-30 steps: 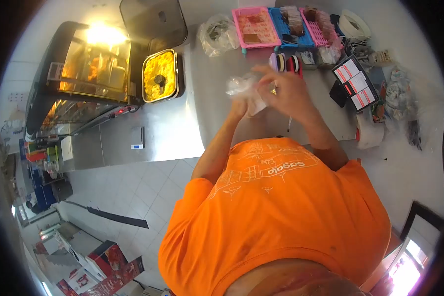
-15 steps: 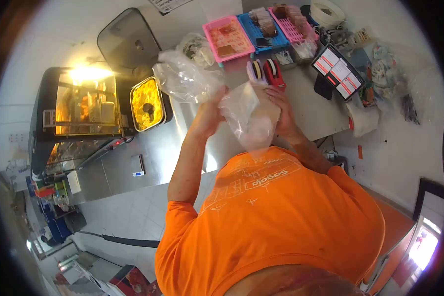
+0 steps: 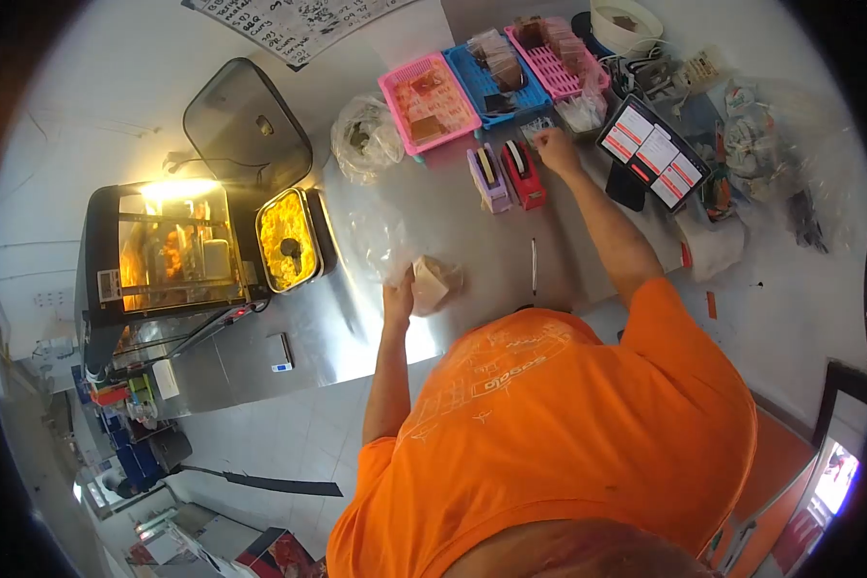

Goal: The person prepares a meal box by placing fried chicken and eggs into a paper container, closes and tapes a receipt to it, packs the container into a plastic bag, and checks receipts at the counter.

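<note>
My left hand (image 3: 398,301) is closed on a clear plastic bag (image 3: 380,236), low over the steel counter. A pale, boxy packet (image 3: 435,282) shows beside its fingers, wrapped in clear plastic. My right hand (image 3: 556,151) reaches to the back of the counter, fingers bunched at a small container of clear packets (image 3: 537,127). What its fingertips pinch, if anything, is too small to tell. Just left of it stand a red tape dispenser (image 3: 524,178) and a lilac tape dispenser (image 3: 491,181).
Pink (image 3: 429,101) and blue baskets (image 3: 499,82) line the wall. A tablet (image 3: 653,149) stands to the right. On the left are a pan of yellow food (image 3: 287,241) and a lit warming cabinet (image 3: 169,246). A pen-like white stick (image 3: 534,267) lies on the counter.
My right hand has let go of the bag and moved back to the small container. The left hand has lowered the bag toward the counter. The camera view has shifted.
</note>
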A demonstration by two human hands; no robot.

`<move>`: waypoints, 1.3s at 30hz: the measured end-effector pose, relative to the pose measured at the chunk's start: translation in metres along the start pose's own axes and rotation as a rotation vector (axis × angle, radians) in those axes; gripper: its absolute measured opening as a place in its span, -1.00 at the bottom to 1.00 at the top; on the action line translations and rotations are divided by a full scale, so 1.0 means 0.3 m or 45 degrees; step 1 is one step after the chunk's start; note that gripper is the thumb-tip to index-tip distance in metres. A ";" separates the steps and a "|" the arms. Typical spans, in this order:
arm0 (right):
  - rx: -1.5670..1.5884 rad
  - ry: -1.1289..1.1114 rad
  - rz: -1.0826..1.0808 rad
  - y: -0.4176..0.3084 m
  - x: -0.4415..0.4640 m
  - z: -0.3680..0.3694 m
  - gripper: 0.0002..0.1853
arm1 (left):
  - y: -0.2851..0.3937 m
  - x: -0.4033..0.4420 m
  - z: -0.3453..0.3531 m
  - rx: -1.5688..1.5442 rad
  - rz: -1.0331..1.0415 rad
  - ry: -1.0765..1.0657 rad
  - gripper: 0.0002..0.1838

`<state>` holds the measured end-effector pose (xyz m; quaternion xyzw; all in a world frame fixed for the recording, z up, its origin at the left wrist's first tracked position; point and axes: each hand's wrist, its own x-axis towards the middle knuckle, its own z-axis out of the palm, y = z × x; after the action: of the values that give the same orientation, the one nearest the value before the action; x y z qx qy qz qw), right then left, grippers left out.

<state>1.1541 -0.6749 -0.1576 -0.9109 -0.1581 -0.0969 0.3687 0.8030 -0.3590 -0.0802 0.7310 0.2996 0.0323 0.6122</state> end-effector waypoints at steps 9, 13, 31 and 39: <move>-0.605 -0.514 0.266 0.069 0.207 0.085 -0.77 | -0.093 -0.201 0.147 -0.338 -0.407 0.112 -0.65; -0.532 -0.339 0.229 0.140 0.220 0.150 -0.78 | -0.245 -0.217 0.104 0.246 0.184 0.098 -0.78; 0.547 -0.707 -0.295 -0.537 -0.481 0.053 -0.85 | -0.156 -0.183 0.004 0.970 0.856 -0.200 -0.62; 0.478 -0.899 -0.906 -0.614 -0.737 0.174 -0.78 | -0.146 -0.223 -0.002 0.623 0.744 -0.174 -0.72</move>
<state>0.8849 -0.5613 -0.1412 -0.6966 -0.5862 0.1262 0.3939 0.7305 -0.3874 -0.0986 0.9106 0.0359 0.0840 0.4032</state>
